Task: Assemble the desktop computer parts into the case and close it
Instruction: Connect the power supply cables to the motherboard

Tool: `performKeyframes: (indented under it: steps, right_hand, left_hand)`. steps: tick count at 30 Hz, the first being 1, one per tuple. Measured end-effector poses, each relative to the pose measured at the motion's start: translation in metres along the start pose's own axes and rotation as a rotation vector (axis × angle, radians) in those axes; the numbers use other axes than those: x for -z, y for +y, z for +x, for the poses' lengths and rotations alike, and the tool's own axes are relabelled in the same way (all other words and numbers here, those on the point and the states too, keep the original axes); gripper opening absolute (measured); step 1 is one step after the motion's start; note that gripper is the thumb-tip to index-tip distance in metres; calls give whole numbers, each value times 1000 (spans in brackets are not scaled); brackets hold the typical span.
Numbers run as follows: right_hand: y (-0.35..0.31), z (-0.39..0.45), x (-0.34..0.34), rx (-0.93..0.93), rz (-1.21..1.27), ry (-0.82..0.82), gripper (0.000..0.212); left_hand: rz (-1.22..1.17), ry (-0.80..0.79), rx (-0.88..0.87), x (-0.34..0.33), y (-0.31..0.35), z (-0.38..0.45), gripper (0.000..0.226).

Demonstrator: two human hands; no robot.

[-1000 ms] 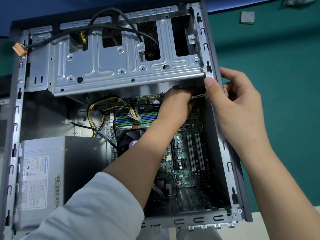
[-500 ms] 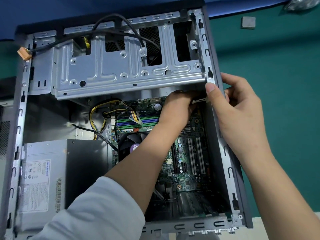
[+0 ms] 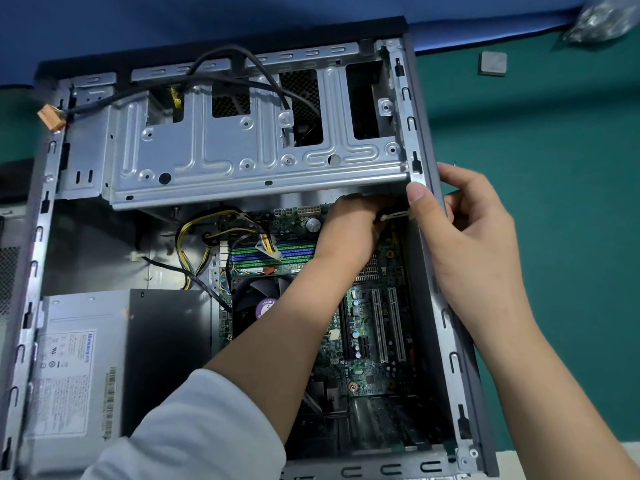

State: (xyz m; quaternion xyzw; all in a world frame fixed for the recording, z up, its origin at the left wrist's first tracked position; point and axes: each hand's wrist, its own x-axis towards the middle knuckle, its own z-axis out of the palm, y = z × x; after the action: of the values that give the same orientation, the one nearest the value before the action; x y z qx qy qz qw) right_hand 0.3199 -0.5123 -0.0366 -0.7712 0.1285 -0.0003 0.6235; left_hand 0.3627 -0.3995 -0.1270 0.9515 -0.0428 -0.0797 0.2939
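Nearest the camera, a pale sleeve covers the left forearm, which reaches up over the open case lying on its side on the green surface. Beside the sleeve, the power supply fills the case's lower left corner. Under the forearm the motherboard sits flat in the case floor, with a fan partly hidden by the arm and green and blue memory slots just beyond it. The left hand is curled over the board's far right corner beneath the drive cage; its grip seems closed on a small white piece, though the fingers are hidden, so I cannot tell for sure. The right hand wraps the case's right wall, thumb inside, fingers outside. Farther off, an orange connector hangs over the left rim, and a small grey square lies on the surface
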Motion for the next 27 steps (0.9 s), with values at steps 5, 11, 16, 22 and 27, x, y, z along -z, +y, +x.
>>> performKeyframes:
  steps: [5, 11, 16, 22, 27]
  right_hand:
    - [-1, 0, 0, 2, 10, 2, 20]
    - [-2, -1, 0, 2, 15, 0, 19]
    - [-2, 0, 0, 0, 12, -2, 20]
    - [-1, -1, 0, 5, 20, 1, 20]
    - [-2, -1, -1, 8, 19, 8, 19]
  left_hand:
    - [-18, 34, -39, 3, 3, -2, 28]
    - [-86, 59, -74, 4, 5, -8, 21]
    - [-117, 81, -68, 3, 5, -10, 27]
    - [-129, 13, -1, 2, 3, -5, 28]
    - [-60, 19, -42, 4, 3, -4, 26]
